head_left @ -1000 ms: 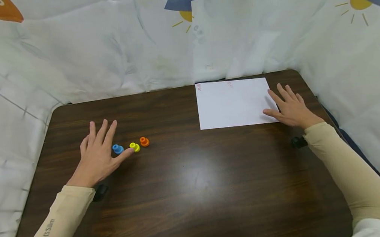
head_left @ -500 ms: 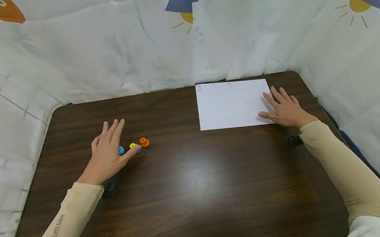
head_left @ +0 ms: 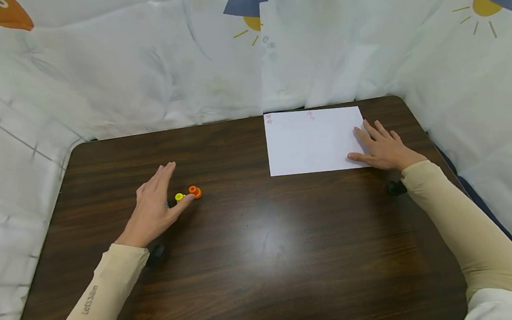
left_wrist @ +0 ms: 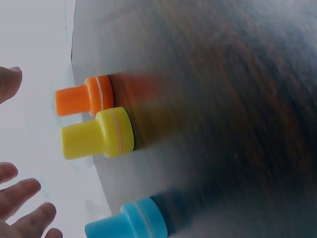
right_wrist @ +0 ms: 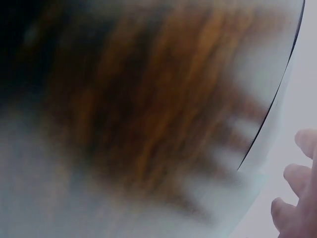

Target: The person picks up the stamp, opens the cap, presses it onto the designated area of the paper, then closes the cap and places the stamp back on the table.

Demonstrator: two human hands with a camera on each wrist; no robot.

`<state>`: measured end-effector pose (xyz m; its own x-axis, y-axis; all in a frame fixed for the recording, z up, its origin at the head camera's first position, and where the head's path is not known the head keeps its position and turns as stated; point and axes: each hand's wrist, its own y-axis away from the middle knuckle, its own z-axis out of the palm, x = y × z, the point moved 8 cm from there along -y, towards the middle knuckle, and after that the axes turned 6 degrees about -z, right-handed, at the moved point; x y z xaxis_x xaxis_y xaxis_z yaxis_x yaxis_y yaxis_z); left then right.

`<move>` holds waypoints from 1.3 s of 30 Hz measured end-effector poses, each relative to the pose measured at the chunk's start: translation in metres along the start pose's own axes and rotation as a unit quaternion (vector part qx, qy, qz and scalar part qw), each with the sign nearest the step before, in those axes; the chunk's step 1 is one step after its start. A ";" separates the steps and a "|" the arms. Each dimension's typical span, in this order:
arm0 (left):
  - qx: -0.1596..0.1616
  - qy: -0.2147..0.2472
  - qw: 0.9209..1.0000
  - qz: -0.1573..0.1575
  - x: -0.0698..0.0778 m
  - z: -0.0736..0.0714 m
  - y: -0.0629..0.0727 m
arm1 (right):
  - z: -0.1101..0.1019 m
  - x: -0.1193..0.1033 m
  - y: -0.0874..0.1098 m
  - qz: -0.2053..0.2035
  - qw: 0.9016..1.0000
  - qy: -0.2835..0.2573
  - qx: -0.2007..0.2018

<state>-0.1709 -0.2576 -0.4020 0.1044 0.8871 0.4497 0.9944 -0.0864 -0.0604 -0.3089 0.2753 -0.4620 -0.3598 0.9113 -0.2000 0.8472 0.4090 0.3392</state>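
The left hand (head_left: 152, 204) is open and unloaded, fingers extended and thumb spread, near the orange toy stamp (left_wrist: 85, 97), yellow toy stamp (left_wrist: 96, 134) and blue toy stamp (left_wrist: 130, 222), which stand upright, wide end down, on the wood-grain table (head_left: 265, 261). The orange and yellow stamps stand just beside each other; the blue stands apart. The right hand (head_left: 385, 151), likewise open and unloaded, extends over the white paper sheet's (head_left: 311, 142) right edge; contact cannot be determined.

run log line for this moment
left hand: empty | nearby: upright blue stepped peg, yellow stepped peg, orange stepped peg | right hand: empty, at right edge of white rectangular paper
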 end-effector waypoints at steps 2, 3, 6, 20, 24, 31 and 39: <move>-0.004 0.004 1.000 0.001 0.000 0.002 -0.001 | 0.001 0.000 -0.001 -0.002 1.000 0.000 -0.005; -0.006 0.005 1.000 0.001 0.000 0.003 -0.002 | 0.002 -0.001 -0.001 -0.004 1.000 -0.001 -0.008; -0.010 0.009 1.000 -0.003 0.001 0.006 -0.003 | 0.003 -0.001 -0.002 -0.005 1.000 0.000 -0.014; -0.011 0.013 1.000 -0.011 0.005 0.012 -0.007 | 0.004 -0.004 -0.003 -0.013 1.000 0.009 -0.016; -0.008 0.019 1.000 -0.013 0.004 0.014 -0.008 | 0.003 -0.006 -0.002 -0.022 1.000 0.015 -0.006; -0.025 0.025 0.999 -0.023 0.003 0.017 -0.010 | 0.004 -0.008 -0.003 -0.028 0.999 0.015 -0.010; -0.017 0.017 0.999 -0.022 0.003 0.022 -0.010 | 0.007 -0.013 -0.004 -0.043 0.999 0.017 -0.015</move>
<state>-0.1804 -0.2441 -0.4192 0.0604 0.8748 0.4807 0.9979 -0.0638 -0.0093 -0.3046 0.2616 -0.4670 -0.4449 0.8734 -0.1981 0.8008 0.4870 0.3487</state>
